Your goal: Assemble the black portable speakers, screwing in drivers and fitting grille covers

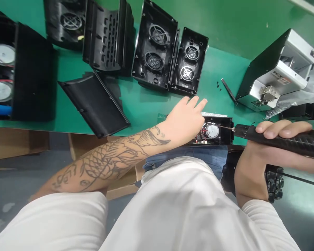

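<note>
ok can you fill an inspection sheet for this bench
surface: green bench
work items: electric screwdriver, its bit over an open black housing with a round silver part
clutter: loose black panel, tweezers, small black bits
grips: left grip open, spread over the housing's left end, contact unclear; right grip wrapped around the screwdriver
cables: red wires beside the round silver part
surroundings: black shells at the back, silver-and-black machine on the right, cardboard boxes below

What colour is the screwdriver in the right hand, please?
The screwdriver is black, clearest in the head view.
</note>
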A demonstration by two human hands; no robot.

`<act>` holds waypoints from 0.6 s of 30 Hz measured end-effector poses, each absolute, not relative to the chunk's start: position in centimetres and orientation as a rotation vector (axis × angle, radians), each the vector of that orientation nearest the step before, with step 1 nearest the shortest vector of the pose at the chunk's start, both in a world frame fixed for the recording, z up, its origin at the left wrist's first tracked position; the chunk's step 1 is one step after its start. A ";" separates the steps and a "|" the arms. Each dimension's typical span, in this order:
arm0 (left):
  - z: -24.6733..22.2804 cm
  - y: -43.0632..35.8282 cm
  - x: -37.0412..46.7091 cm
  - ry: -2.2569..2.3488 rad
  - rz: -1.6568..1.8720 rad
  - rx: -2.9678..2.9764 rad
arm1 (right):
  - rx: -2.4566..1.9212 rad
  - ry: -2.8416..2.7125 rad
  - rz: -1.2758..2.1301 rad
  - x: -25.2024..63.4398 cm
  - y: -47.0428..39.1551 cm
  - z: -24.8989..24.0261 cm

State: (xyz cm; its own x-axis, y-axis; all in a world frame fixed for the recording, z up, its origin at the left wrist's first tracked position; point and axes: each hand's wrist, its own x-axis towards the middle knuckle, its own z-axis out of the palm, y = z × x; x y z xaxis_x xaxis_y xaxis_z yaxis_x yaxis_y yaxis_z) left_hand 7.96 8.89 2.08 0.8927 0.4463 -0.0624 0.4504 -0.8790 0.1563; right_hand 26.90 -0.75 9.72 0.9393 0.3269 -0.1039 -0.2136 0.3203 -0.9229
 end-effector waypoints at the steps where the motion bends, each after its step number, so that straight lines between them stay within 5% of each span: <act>1: 2.2 8.9 8.1 0.689 -0.070 2.893 | -1.174 -0.108 0.343 27.6 -1.1 8.9; 11: 3.0 8.7 9.0 0.787 -0.367 2.778 | -0.921 -0.006 0.147 31.6 -1.5 3.8; 18: 1.3 10.2 8.8 0.620 -0.227 2.701 | -0.877 0.211 0.220 32.1 -2.6 2.3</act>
State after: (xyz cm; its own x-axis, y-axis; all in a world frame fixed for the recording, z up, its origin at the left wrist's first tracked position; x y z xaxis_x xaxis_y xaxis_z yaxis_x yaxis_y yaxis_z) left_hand 8.80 10.18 1.31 0.8909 0.3903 -0.2324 0.4480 -0.8395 0.3075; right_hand 32.12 -2.60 2.34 0.9568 0.1035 -0.2718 -0.2758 0.6197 -0.7348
